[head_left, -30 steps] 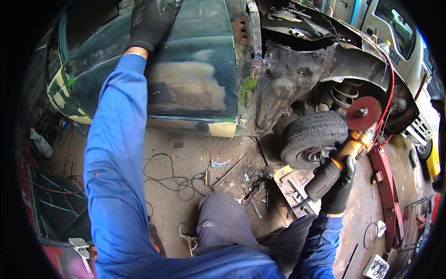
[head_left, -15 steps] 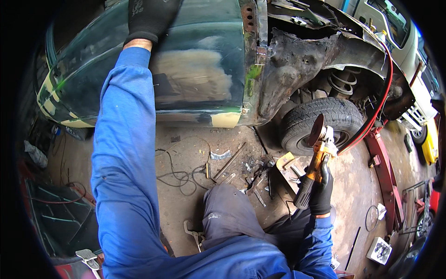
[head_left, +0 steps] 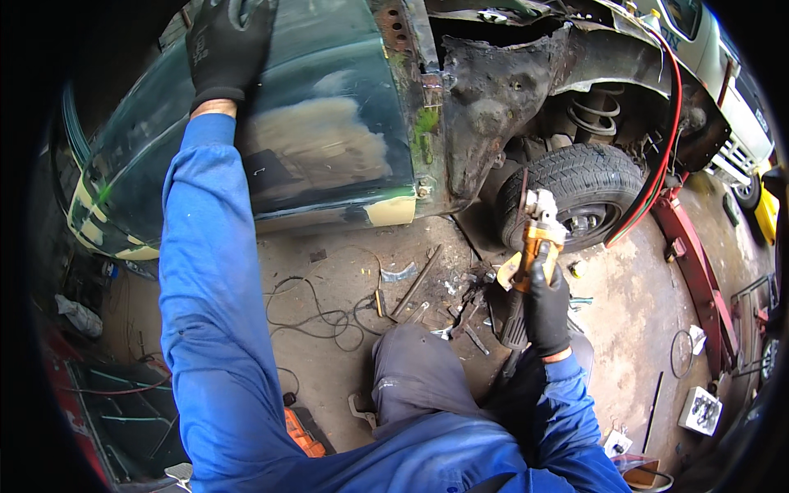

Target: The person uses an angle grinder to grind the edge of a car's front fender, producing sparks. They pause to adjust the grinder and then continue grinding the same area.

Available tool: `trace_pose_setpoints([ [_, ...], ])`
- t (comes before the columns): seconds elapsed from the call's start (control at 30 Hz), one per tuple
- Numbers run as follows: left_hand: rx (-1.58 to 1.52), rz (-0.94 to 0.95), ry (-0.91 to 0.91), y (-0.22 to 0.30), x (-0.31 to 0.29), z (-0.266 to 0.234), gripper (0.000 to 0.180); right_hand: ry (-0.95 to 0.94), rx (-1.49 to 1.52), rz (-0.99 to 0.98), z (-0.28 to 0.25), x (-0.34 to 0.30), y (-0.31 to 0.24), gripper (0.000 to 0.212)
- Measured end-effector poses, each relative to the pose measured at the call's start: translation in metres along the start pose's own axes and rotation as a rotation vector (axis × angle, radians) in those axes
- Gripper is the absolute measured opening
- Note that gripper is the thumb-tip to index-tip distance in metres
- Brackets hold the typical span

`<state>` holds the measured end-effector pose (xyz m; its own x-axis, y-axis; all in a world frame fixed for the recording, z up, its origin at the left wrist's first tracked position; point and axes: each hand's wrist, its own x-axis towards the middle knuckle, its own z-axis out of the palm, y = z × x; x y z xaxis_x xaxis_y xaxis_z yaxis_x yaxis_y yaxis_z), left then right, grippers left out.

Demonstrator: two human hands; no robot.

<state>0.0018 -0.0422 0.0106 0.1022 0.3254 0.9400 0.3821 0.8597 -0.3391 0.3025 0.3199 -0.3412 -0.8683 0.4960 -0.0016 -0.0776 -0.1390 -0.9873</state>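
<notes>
The left hand [head_left: 226,45] in a black glove rests flat on the green car door [head_left: 329,140], far on the left. The right hand [head_left: 546,308] has its grip around an orange grinder [head_left: 530,251] (its disc points up), near the black tyre [head_left: 579,185]. Wires [head_left: 316,308] and metal bits [head_left: 460,308] lie on the dirty floor [head_left: 641,304] between them.

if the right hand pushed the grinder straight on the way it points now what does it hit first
Probably the tyre: the right hand aims the grinder up toward the wheel arch, its disc just left of the tread. Depth is unclear, so it may slip past.
</notes>
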Motion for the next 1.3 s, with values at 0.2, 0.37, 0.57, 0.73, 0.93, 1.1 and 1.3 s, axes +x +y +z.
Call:
trace_pose_setpoints([
  [0.2, -0.255, -0.162, -0.081, -0.009, 0.022, -0.001, 0.024, -0.278, 0.061, 0.013, 0.034, -0.005, -0.022, 0.046],
  [0.37, -0.235, -0.115, -0.062, -0.004, 0.025, 0.001, 0.023, -0.376, 0.009, -0.088, 0.060, 0.023, -0.037, 0.050],
  [0.57, -0.196, -0.054, -0.047, -0.004, 0.024, 0.002, 0.021, -0.399, -0.117, -0.242, 0.080, 0.059, -0.047, 0.048],
  [0.73, -0.198, -0.066, -0.061, -0.001, 0.023, 0.000, 0.020, -0.425, -0.118, -0.297, 0.090, 0.079, -0.056, 0.054],
  [0.93, -0.205, -0.078, -0.069, 0.005, 0.025, -0.002, 0.020, -0.454, -0.136, -0.304, 0.095, 0.086, -0.059, 0.057],
  [1.1, -0.200, -0.093, -0.056, 0.006, 0.024, -0.001, 0.020, -0.448, -0.119, -0.316, 0.101, 0.089, -0.063, 0.057],
  [1.3, -0.243, -0.109, -0.070, 0.004, 0.024, 0.000, 0.019, -0.453, -0.144, -0.319, 0.104, 0.094, -0.070, 0.056],
])
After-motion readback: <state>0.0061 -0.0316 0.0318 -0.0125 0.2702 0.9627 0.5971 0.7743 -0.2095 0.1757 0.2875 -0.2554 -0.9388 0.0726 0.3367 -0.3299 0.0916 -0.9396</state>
